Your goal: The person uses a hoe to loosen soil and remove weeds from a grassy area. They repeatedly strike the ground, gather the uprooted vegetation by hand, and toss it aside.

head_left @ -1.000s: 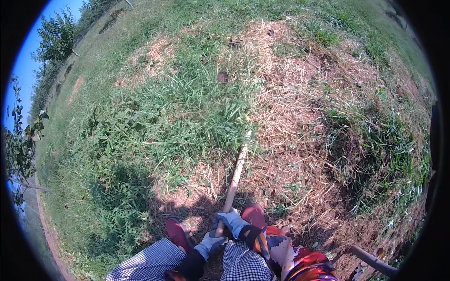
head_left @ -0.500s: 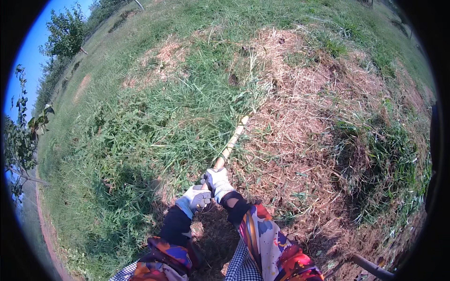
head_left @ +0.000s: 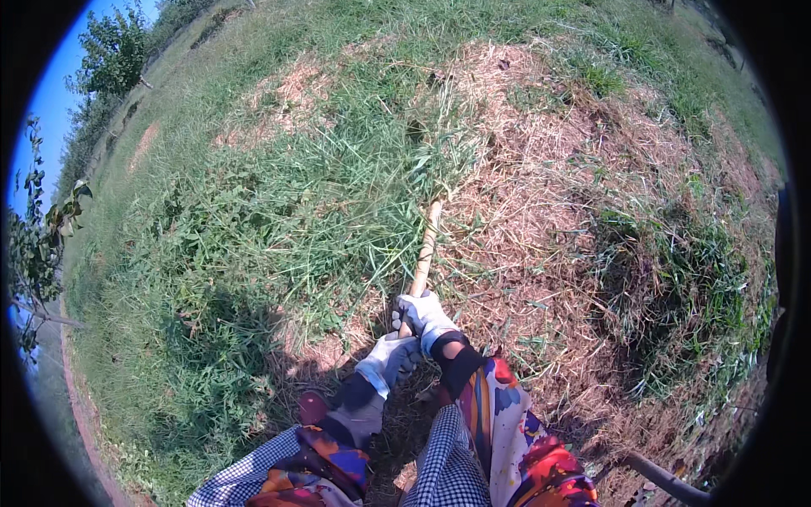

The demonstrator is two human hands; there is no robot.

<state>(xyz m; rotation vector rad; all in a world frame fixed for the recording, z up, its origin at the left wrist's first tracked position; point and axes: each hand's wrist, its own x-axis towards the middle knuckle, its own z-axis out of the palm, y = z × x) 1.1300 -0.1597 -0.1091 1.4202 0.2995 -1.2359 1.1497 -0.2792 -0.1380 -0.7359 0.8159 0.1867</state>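
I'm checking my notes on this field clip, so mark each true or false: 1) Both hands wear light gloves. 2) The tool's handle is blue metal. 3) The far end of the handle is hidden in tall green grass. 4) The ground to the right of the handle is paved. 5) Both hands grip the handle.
1) True: the left hand and right hand wear light gloves.
2) False: the handle is pale wood.
3) True: it vanishes into the green grass.
4) False: dry cut straw lies there.
5) True: both close round its near end.
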